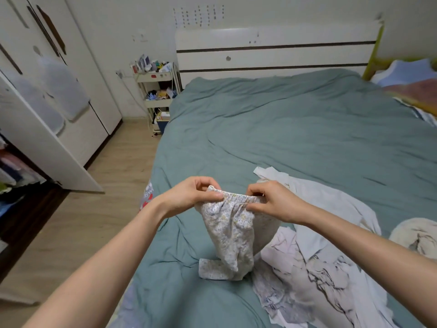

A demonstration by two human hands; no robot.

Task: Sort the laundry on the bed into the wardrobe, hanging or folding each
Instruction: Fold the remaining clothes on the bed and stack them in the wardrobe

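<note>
I hold small floral-print trousers (230, 233) up by their waistband over the teal bed (295, 129). My left hand (191, 194) pinches the left end of the waistband and my right hand (275, 201) pinches the right end. The legs hang down and their cuffs rest on the bedcover. A heap of pale laundry (314, 263), white and light pink with dark line patterns, lies on the bed to the right of the trousers. The wardrobe (14, 166) stands at the left with one door (45, 138) swung open, showing folded clothes on shelves.
A white trolley (157, 91) full of small items stands by the headboard (272, 53). Wooden floor (94, 197) runs between bed and wardrobe. A cream garment (416, 235) lies at the right edge. Colourful bedding (413, 88) sits at the far right.
</note>
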